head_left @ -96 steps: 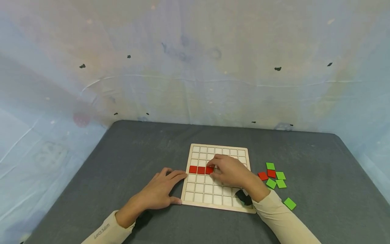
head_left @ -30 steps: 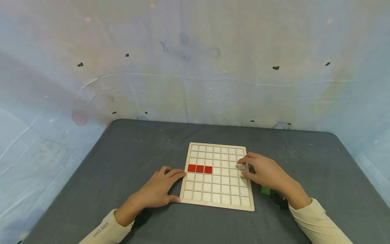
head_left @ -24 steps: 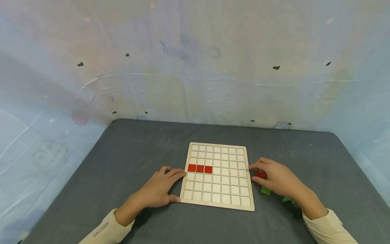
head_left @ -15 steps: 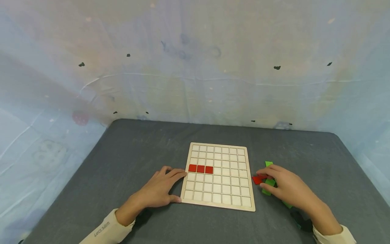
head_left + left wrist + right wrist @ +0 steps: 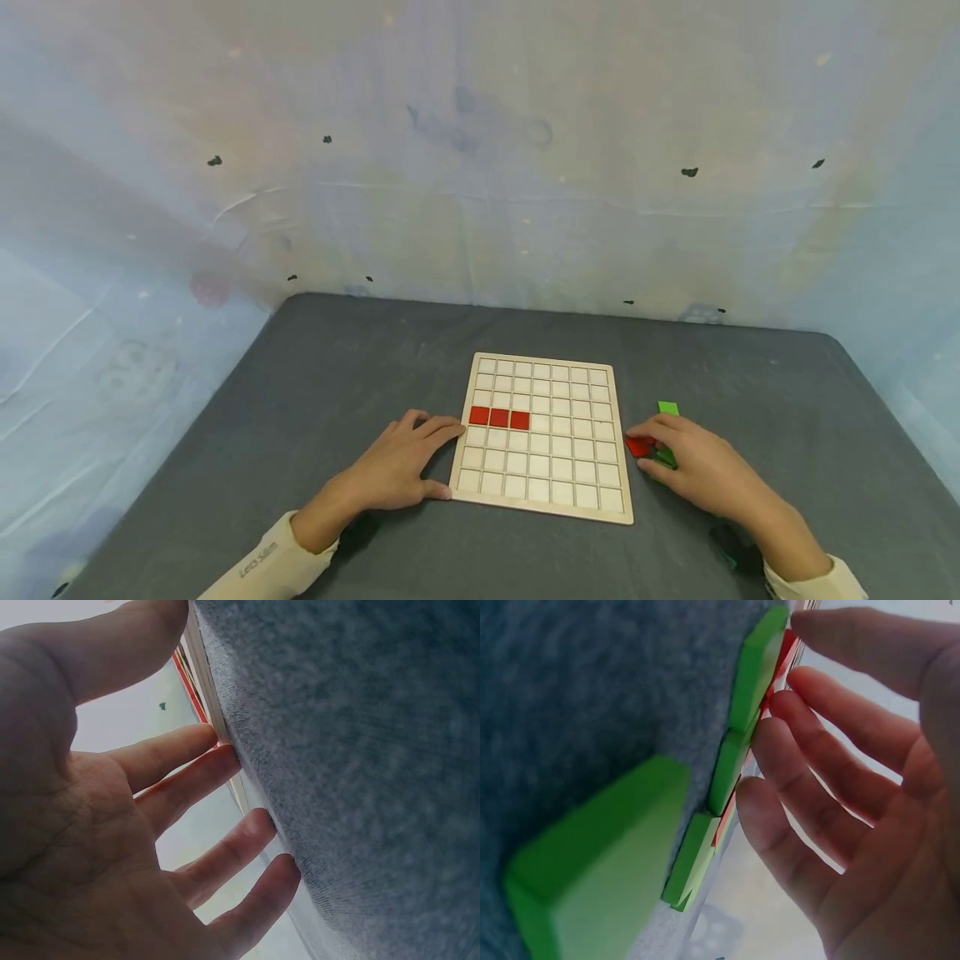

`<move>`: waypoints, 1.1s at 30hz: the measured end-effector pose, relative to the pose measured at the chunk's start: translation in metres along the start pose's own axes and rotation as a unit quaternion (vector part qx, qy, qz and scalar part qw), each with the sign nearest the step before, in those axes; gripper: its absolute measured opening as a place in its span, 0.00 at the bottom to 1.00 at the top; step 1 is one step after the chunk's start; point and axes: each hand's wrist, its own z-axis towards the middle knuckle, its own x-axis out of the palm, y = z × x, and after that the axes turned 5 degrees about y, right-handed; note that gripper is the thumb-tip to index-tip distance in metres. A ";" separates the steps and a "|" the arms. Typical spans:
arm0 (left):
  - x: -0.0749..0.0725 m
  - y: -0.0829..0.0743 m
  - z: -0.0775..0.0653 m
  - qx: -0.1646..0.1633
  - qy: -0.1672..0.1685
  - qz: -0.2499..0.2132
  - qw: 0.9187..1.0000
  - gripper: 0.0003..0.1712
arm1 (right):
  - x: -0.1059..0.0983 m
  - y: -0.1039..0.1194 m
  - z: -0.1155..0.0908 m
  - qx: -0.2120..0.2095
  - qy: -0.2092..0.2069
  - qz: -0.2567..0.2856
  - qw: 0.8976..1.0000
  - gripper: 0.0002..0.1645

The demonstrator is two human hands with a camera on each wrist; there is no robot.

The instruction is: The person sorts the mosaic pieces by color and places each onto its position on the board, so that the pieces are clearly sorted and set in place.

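A wooden grid board lies on the dark table. Three red tiles fill neighbouring squares of one row, starting at its left side. My left hand rests at the board's left edge, fingers spread; in the left wrist view its fingertips touch the edge. To the right of the board, my right hand reaches over loose tiles, thumb and fingers apart around a loose red tile. The right wrist view shows this red tile between thumb and index finger, with no firm pinch visible.
A green tile sticks out beyond the right hand. In the right wrist view, several green tiles lie beneath the fingers, and a larger-looking green tile is close to the camera. The right hand hides much of the pile from the head camera.
The right hand has left the third red tile in the row and moved right, off the board, down to the loose tiles. The left hand keeps its place at the board's edge.
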 end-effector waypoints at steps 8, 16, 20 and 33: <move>0.001 0.000 0.000 -0.006 -0.001 -0.005 1.000 0.45 | 0.002 0.000 -0.001 -0.012 -0.014 -0.011 1.000 0.20; 0.001 0.001 0.001 -0.005 0.001 -0.003 1.000 0.46 | 0.003 0.002 -0.001 -0.004 -0.017 -0.017 1.000 0.20; 0.001 0.001 0.001 -0.006 0.001 -0.003 1.000 0.46 | 0.004 0.002 -0.002 -0.003 -0.023 -0.017 1.000 0.18; 0.001 0.003 0.001 -0.008 0.002 -0.004 1.000 0.46 | 0.003 0.002 -0.003 -0.011 -0.029 -0.021 0.999 0.16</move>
